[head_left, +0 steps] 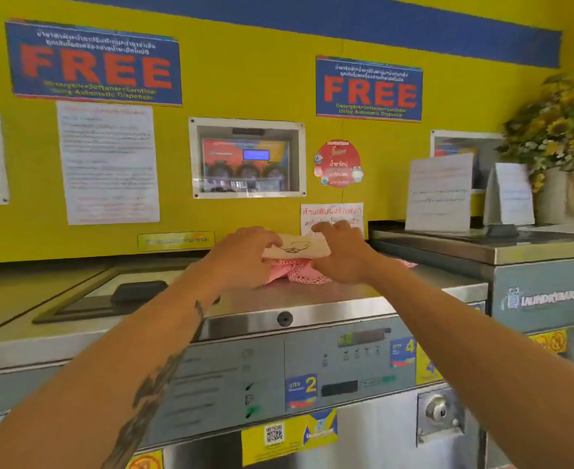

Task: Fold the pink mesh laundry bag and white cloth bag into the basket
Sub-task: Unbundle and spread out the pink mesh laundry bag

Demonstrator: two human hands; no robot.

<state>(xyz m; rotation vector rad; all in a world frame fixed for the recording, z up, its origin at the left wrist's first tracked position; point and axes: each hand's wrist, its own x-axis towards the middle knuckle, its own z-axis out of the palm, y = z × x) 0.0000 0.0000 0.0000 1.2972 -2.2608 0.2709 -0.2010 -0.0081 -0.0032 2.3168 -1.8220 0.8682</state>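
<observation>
A folded white cloth bag (297,247) with a dark line drawing lies on top of a crumpled pink mesh laundry bag (299,274), on the steel top of a washing machine (312,297) near the yellow wall. My left hand (245,257) grips the left end of the white cloth bag and presses on the pink mesh. My right hand (341,253) holds the right end, fingers curled over its top edge. A strip of pink mesh (405,264) shows beyond my right wrist. No basket is in view.
A dark handle (140,291) sits on a lid on the machine top to the left. A second, taller machine (546,296) stands to the right, with paper signs (439,192) and a vase of sunflowers (557,137) on it. The control panel (343,363) faces me below.
</observation>
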